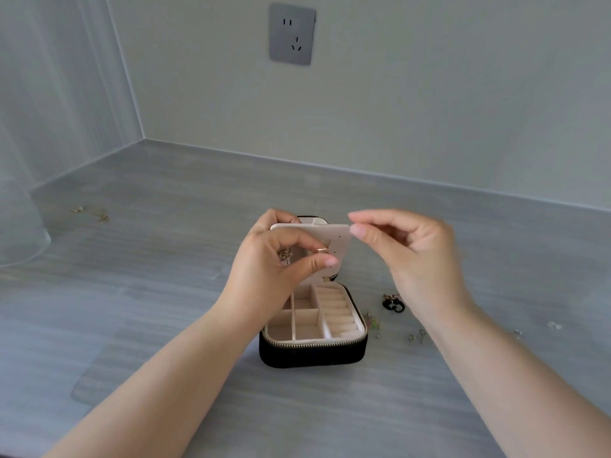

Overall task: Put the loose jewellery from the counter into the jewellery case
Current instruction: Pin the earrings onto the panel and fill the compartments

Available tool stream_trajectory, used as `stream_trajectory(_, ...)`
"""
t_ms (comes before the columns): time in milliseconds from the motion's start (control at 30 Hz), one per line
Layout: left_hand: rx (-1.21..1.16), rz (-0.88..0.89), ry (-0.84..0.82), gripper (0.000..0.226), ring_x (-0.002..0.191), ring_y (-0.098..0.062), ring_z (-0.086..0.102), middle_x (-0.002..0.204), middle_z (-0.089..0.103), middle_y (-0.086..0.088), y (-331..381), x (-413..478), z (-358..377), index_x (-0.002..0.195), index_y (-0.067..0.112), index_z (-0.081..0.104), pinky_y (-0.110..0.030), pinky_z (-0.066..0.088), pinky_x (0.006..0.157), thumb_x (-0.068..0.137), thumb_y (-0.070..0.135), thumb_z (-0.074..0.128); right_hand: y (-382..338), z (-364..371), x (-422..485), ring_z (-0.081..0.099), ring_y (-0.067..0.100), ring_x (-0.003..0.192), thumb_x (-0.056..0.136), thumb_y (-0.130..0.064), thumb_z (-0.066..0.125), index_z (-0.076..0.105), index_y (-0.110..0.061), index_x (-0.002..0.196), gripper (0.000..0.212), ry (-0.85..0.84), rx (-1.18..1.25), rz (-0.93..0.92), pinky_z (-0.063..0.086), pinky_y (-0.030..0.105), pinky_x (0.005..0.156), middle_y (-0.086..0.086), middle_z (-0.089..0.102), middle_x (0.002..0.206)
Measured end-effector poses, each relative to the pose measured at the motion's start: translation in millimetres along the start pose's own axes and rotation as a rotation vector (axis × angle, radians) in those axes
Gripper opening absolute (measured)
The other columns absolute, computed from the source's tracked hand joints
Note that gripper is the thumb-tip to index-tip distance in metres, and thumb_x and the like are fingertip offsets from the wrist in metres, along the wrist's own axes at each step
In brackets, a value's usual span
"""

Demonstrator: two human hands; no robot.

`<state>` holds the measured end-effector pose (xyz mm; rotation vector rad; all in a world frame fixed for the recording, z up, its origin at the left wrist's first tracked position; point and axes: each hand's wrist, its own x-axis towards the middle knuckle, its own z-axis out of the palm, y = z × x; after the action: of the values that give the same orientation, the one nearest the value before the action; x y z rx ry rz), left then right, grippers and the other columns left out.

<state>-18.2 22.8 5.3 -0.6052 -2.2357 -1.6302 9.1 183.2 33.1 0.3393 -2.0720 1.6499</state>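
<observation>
Left hand (281, 259) gripping pale panel (330, 234) of open jewellery case (314, 353), right hand (413, 256) pinching panel corner, earrings (393, 304) alongside

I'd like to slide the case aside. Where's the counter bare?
Bare: grey counter left of the black zipped jewellery case, short of the gold chain, and behind it to the wall. Crowded: right of the case, scattered small earrings.

One head-worn camera looks forward and down from close behind the left hand (281, 259) and right hand (420, 259), both mid-frame. The jewellery case (314, 352) sits just under them; the counter (165, 292) and wall (429, 94) stretch beyond them.
</observation>
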Motion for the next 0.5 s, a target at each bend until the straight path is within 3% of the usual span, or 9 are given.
stream_trajectory(233,0.023,0.044,0.009,0.01,0.082,0.013,0.049,0.088,0.05,0.007,-5,2,0,0.064,0.032,0.063,-0.003,0.036,0.067,0.059,0.039,0.069,7,12,-19,0.061,-0.003,0.059,0.07,-0.012,0.073,0.073,-0.021,0.079,0.012,-0.107,0.029,0.076,0.045,0.009,0.061,-0.012,0.071,0.067)
stream_trajectory(400,0.011,0.05,0.012,0.015,0.079,0.014,0.049,0.087,0.049,0.008,-4,4,0,0.058,0.027,0.062,-0.003,0.036,0.064,0.055,0.037,0.073,13,8,-12,0.059,0.004,0.058,0.064,-0.022,0.068,0.075,-0.021,0.076,0.014,-0.106,0.255,0.252,0.047,0.014,0.057,-0.001,0.07,0.063)
stream_trajectory(500,0.007,0.042,-0.016,0.016,0.077,0.013,0.049,0.088,0.047,0.008,-4,5,0,0.056,0.028,0.061,-0.004,0.036,0.063,0.052,0.037,0.074,16,8,-9,0.062,0.004,0.064,0.066,-0.023,0.068,0.074,-0.021,0.079,0.015,-0.13,0.198,0.213,0.048,0.014,0.06,-0.004,0.071,0.067)
